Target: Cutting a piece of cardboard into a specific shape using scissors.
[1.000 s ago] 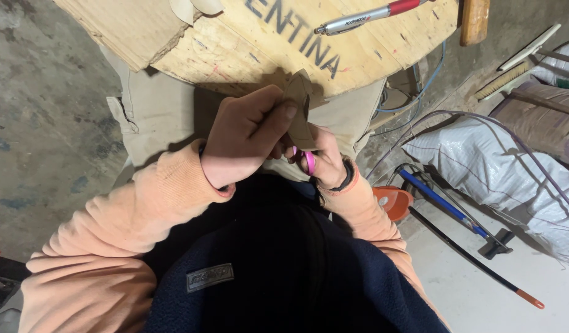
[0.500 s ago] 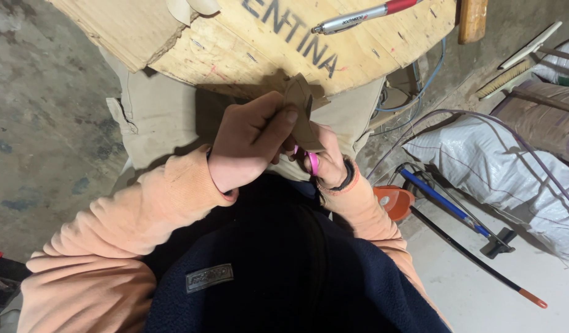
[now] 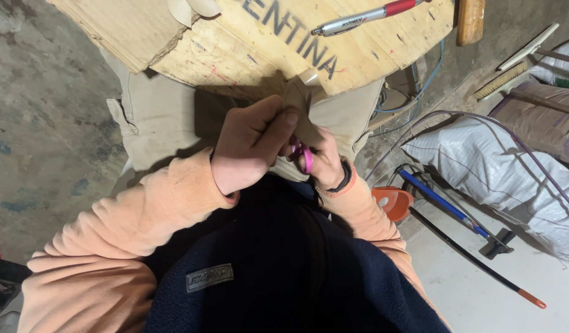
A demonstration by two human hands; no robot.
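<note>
Tan card piece (image 3: 301, 114) sits pinched in the left hand (image 3: 247, 145), below the edge of the wooden worktop (image 3: 259, 43). Right hand (image 3: 326, 163) has its fingers closed through pink-handled scissors (image 3: 303, 157). Best to feed the card steadily, thumb clear of the blades, cutting in short bites.

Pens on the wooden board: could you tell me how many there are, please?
1. A silver pen with a red end lies on the wooden board, near its far edge, beyond the left hand and right hand. Others may lie out of frame.
</note>
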